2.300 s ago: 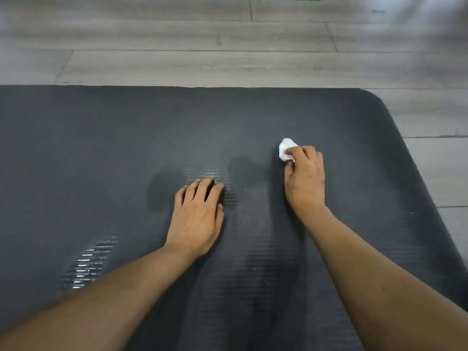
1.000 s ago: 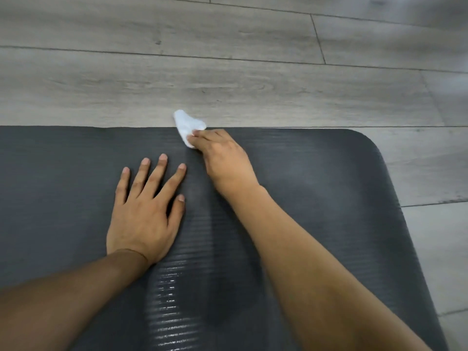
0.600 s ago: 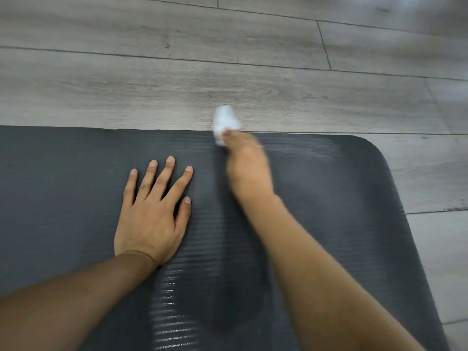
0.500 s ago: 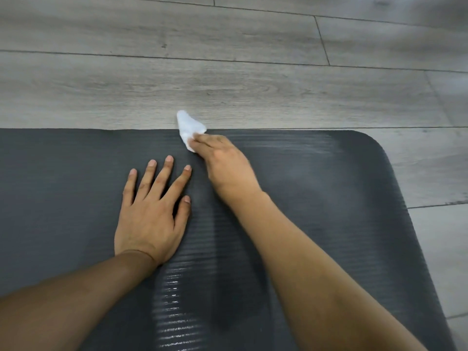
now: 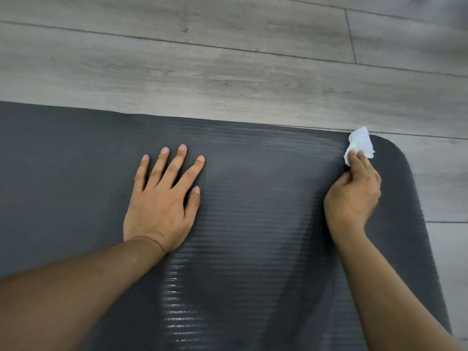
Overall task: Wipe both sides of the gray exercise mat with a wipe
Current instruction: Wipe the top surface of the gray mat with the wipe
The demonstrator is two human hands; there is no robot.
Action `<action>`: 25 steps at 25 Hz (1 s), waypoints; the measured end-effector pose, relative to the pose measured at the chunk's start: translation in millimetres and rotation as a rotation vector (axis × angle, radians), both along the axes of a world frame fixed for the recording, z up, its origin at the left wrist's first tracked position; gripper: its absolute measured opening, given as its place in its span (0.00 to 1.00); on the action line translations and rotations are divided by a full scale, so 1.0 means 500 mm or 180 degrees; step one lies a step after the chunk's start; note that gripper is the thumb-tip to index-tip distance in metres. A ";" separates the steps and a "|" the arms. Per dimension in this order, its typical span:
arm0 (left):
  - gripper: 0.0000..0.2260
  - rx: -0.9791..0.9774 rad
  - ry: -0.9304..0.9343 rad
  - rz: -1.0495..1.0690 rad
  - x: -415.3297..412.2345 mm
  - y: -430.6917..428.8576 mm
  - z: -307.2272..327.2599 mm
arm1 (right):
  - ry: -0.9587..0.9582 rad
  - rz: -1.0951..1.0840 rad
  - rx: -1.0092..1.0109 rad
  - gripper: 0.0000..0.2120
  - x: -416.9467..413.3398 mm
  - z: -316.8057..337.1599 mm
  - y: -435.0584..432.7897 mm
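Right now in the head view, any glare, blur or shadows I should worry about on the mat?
Head view: specular streaks on the gray exercise mat's ribs near the bottom centre; soft arm shadows fall between the left hand and right hand; wipe and both hands sharp; wood floor planks bow slightly, top-right corner soft.

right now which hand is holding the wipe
The right hand, near the mat's rounded far corner, pinches the white wipe. The left hand lies flat and empty, fingers spread.

You are in a room at home: gray wood floor (image 5: 228, 59) with an exercise mat (image 5: 63, 160) on it.
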State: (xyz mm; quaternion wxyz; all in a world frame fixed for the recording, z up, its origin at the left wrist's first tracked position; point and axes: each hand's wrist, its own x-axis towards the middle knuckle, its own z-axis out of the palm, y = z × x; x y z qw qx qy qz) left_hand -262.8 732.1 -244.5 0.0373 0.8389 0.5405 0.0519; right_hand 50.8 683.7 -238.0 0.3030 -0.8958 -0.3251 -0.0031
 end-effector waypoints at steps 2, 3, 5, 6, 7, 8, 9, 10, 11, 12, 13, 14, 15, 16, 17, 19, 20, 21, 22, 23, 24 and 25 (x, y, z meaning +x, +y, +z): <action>0.25 0.0006 -0.0015 -0.0005 0.004 0.002 0.001 | -0.0100 -0.0043 -0.0091 0.22 0.009 -0.001 0.003; 0.25 0.0003 -0.0020 -0.0026 0.005 0.003 0.000 | -0.0157 0.0036 -0.0057 0.22 -0.010 -0.003 0.010; 0.25 0.0011 -0.0022 -0.0029 0.002 0.003 -0.001 | -0.0263 0.0847 0.0209 0.21 -0.126 -0.017 0.040; 0.25 -0.0008 -0.0051 -0.0028 0.000 0.002 -0.003 | -0.0248 0.1417 0.0268 0.21 -0.207 -0.022 0.057; 0.26 -0.0045 -0.0109 -0.0015 -0.002 0.001 -0.003 | -0.0230 0.1959 0.0259 0.20 -0.286 -0.022 0.068; 0.27 -0.0081 -0.0178 0.0000 0.000 -0.001 0.000 | -0.0200 0.2341 0.0262 0.20 -0.339 -0.019 0.077; 0.27 -0.0113 -0.0241 0.0018 0.003 0.001 0.001 | -0.0168 0.2606 0.0253 0.20 -0.358 -0.013 0.082; 0.28 -0.0137 -0.0273 0.0023 0.005 0.003 0.001 | -0.0202 0.2719 0.0257 0.20 -0.335 -0.013 0.081; 0.28 -0.0176 -0.0276 0.0033 0.005 0.003 0.001 | -0.0244 0.2586 0.0195 0.21 -0.287 -0.019 0.063; 0.28 -0.0199 -0.0280 0.0053 0.002 0.003 0.002 | -0.0267 0.2243 0.0088 0.22 -0.228 -0.024 0.036; 0.28 -0.0201 -0.0277 0.0050 0.003 0.003 0.004 | -0.0264 0.1694 0.0058 0.22 -0.167 -0.023 0.001; 0.28 -0.0209 -0.0266 0.0056 0.002 0.002 0.005 | -0.0219 0.1197 0.0067 0.22 -0.119 -0.020 -0.031; 0.28 -0.0213 -0.0280 0.0069 0.003 0.000 0.005 | -0.0166 0.0883 0.0053 0.22 -0.097 -0.016 -0.052; 0.28 -0.0194 -0.0312 0.0069 0.004 0.002 0.005 | -0.0146 0.0722 0.0046 0.22 -0.092 -0.015 -0.058; 0.28 -0.0173 -0.0337 0.0059 0.005 0.003 0.002 | -0.0153 0.0655 0.0067 0.21 -0.097 -0.018 -0.056; 0.26 -0.0076 -0.0401 0.0067 0.004 0.001 -0.004 | -0.0170 0.0640 0.0095 0.20 -0.109 -0.016 -0.045; 0.25 -0.0010 -0.0430 0.0103 0.002 -0.001 -0.005 | -0.0182 0.0664 0.0107 0.20 -0.108 -0.017 -0.042; 0.23 0.0060 -0.0433 0.0160 0.001 -0.004 -0.004 | -0.0205 0.0674 0.0111 0.20 -0.105 -0.019 -0.044; 0.20 0.0123 -0.0422 0.0224 0.001 -0.010 -0.001 | -0.0232 0.0689 0.0099 0.20 -0.100 -0.021 -0.048; 0.18 0.0169 -0.0417 0.0272 0.000 -0.016 0.005 | -0.0244 0.0700 0.0075 0.20 -0.097 -0.020 -0.050; 0.17 0.0161 -0.0409 0.0281 -0.002 -0.026 0.014 | -0.0235 0.0692 0.0041 0.20 -0.097 -0.018 -0.049; 0.18 0.0112 -0.0405 0.0245 -0.007 -0.044 0.022 | -0.0236 0.0668 0.0006 0.21 -0.100 -0.017 -0.047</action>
